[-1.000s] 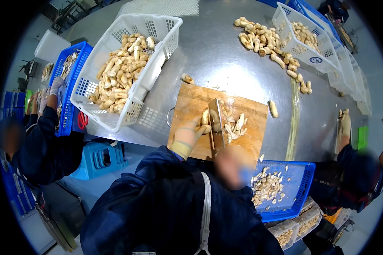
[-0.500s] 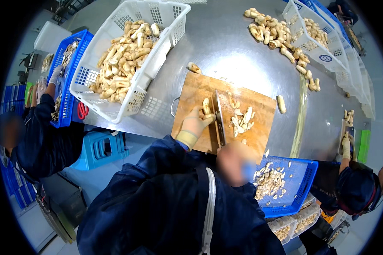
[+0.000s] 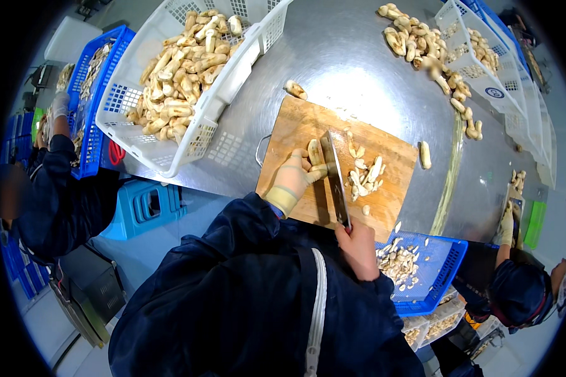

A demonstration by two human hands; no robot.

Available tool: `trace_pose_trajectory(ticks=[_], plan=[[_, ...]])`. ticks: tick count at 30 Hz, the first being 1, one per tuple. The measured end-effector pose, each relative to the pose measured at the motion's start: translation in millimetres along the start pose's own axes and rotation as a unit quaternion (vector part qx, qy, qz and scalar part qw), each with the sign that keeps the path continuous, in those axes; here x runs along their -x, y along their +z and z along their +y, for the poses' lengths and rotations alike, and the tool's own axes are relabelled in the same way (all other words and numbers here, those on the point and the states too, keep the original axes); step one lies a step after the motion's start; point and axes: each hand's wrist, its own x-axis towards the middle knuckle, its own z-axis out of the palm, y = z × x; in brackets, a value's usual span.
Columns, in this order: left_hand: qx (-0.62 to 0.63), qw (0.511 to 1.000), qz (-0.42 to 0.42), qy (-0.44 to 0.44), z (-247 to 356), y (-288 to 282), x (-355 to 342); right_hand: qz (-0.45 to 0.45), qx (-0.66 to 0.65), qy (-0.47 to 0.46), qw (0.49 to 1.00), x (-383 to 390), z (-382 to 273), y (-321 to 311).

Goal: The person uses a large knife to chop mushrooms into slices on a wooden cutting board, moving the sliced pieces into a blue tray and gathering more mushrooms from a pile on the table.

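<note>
On a wooden cutting board (image 3: 386,151), my left hand (image 3: 289,181), in a pale glove with a yellowish cuff, holds a whole mushroom (image 3: 314,152) under curled fingers. My bare right hand (image 3: 358,248) grips the handle of a broad kitchen knife (image 3: 336,182) at the board's near edge. The blade stands nearly on edge just right of the mushroom; whether it touches the mushroom I cannot tell. Cut mushroom slices (image 3: 364,179) lie scattered to the right of the blade.
A large white crate (image 3: 198,129) of mushrooms stands at the left. Blue tray (image 3: 443,270) with slices sits near right. Mushroom pile (image 3: 415,41) and white basket (image 3: 484,81) are far right. Co-workers work at both sides. Red scissors handles (image 3: 116,152) lie by the crate.
The view has shifted, so the board sits slightly farther right and higher. The knife's blade has turned more edge-on. My right hand, blurred before, shows plainly on its handle.
</note>
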Motion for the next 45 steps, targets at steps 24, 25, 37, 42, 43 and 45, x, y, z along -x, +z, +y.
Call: trace_pose_trajectory(ticks=[24, 25, 37, 42, 43, 45], plan=[[-0.063, 0.998, -0.014, 0.002, 2, -8, -2, -0.019, -0.033, 0.032, 0.999, 9, 3, -21], [-0.062, 0.998, -0.016, 0.002, 3, -8, -2, -0.021, -0.026, 0.030, 0.999, 8, 0, -23], [-0.053, 0.998, -0.003, 0.022, -3, -5, -3, -0.021, -0.009, 0.030, 0.999, 5, -3, -14], [-0.058, 0.998, -0.006, 0.003, -10, -4, -7, -0.028, 0.003, 0.015, 0.999, -7, -8, -8], [-0.069, 0.998, -0.009, 0.009, -12, -3, -7, -0.031, -0.004, 0.021, 0.999, -10, -2, -7], [-0.062, 0.998, -0.005, 0.011, -17, 1, -10, -0.033, -0.009, 0.026, 0.999, -18, 6, 1]])
